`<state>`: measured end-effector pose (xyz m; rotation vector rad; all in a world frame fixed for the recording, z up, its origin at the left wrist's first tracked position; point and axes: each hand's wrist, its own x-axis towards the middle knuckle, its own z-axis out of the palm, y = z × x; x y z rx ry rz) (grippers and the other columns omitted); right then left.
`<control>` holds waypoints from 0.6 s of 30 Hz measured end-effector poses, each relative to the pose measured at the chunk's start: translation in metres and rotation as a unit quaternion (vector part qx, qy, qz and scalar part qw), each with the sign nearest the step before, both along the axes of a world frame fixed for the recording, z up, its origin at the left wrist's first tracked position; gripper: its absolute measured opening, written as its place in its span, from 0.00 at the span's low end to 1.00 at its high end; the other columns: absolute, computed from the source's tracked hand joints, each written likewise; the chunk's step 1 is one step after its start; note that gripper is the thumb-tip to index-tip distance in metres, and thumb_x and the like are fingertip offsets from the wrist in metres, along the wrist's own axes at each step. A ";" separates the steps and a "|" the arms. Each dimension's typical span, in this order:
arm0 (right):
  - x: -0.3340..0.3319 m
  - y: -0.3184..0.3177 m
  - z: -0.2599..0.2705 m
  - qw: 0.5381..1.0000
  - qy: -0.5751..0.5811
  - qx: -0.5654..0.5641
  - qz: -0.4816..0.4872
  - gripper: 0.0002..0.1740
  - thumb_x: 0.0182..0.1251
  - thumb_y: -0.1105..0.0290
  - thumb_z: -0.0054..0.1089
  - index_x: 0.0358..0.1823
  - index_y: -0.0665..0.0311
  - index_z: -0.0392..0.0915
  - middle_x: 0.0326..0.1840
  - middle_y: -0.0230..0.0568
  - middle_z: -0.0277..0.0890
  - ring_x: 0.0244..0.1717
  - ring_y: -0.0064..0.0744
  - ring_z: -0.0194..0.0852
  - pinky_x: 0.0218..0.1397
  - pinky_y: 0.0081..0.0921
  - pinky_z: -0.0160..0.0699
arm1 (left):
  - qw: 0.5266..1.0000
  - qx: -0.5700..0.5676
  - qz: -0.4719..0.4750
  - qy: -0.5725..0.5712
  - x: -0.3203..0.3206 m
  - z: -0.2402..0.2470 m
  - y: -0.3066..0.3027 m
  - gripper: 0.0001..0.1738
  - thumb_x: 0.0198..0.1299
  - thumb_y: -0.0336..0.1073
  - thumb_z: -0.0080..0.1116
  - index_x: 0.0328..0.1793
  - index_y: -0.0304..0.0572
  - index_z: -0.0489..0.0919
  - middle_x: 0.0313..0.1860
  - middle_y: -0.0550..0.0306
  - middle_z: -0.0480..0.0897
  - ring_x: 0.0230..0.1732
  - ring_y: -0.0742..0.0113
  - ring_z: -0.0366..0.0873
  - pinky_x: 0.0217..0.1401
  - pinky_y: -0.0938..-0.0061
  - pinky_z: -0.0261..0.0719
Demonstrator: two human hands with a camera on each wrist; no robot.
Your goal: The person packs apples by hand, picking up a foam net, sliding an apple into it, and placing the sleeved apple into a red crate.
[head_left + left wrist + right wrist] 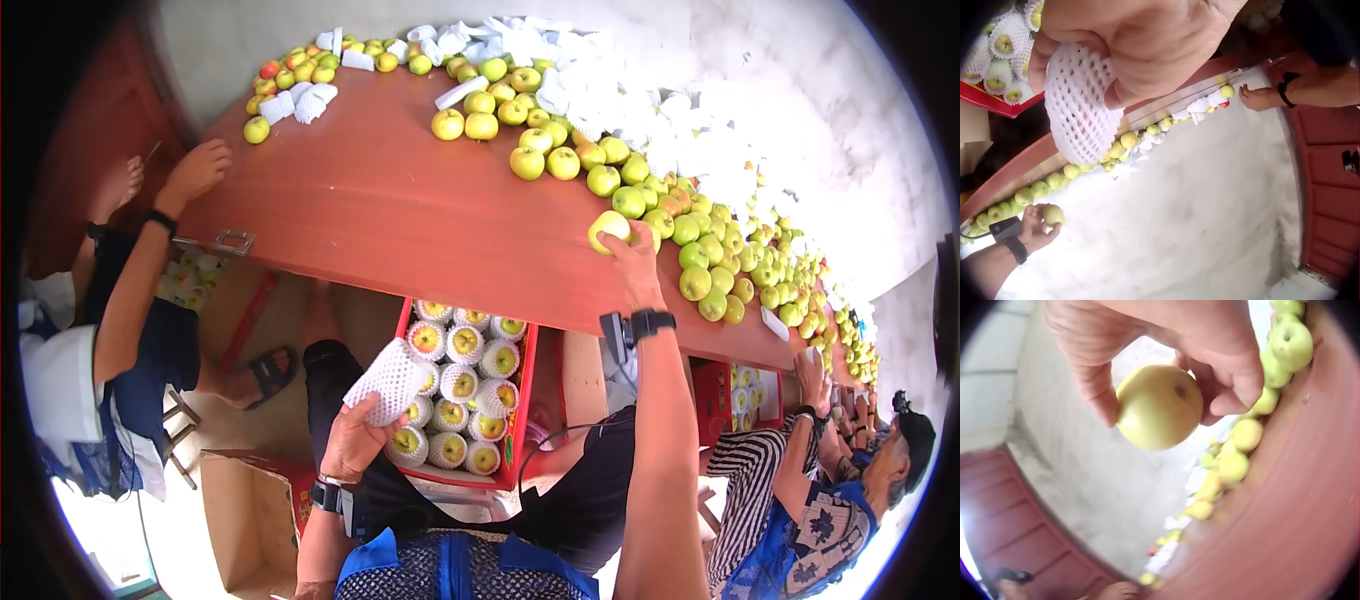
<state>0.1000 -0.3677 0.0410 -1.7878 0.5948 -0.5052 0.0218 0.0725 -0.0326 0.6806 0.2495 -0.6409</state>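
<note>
My left hand (362,440) holds a white foam net (388,382) above the near-left part of a red box of net-wrapped apples (459,382). In the left wrist view, thumb and fingers pinch the net (1082,106), which looks empty of fruit as far as shows. Over the red-brown table (400,220), my right hand (635,265) grips a yellow-green apple (608,231). The right wrist view shows that apple (1159,407) between thumb and fingertips, its dark end facing partly sideways.
Loose apples (695,255) and white foam nets (590,85) line the table's far side. An empty cardboard box (250,520) stands at lower left. One person's arm (150,250) is at the left; another person (840,510) sits at the right beside another red box (712,400).
</note>
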 end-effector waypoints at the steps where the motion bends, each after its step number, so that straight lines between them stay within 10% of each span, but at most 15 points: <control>1: -0.015 0.027 0.025 0.991 -0.034 0.120 0.037 0.37 0.46 0.69 0.69 0.59 0.63 0.60 0.49 0.36 0.70 0.51 0.27 0.69 0.50 0.28 0.71 | 1.000 -0.007 -0.008 -0.011 -0.002 0.003 -0.002 0.22 0.62 0.33 0.53 0.63 0.43 0.68 0.57 0.56 0.76 0.57 0.60 0.74 0.55 0.55 0.75; 9: -0.091 0.120 0.074 0.850 -0.256 0.322 0.330 0.46 0.45 0.81 0.60 0.69 0.62 0.50 0.62 0.43 0.63 0.63 0.43 0.64 0.68 0.39 0.61 | 0.991 -0.010 -0.025 -0.135 -0.018 0.065 -0.017 0.25 0.62 0.34 0.54 0.65 0.40 0.66 0.61 0.54 0.73 0.62 0.59 0.70 0.64 0.54 0.66; 18: -0.119 0.129 0.054 0.815 -0.291 0.393 0.312 0.42 0.49 0.70 0.64 0.66 0.67 0.55 0.58 0.47 0.66 0.62 0.40 0.65 0.64 0.35 0.66 | 0.977 -0.024 -0.062 -0.200 -0.026 0.106 -0.050 0.28 0.62 0.32 0.49 0.68 0.37 0.60 0.66 0.48 0.67 0.67 0.52 0.64 0.68 0.46 0.59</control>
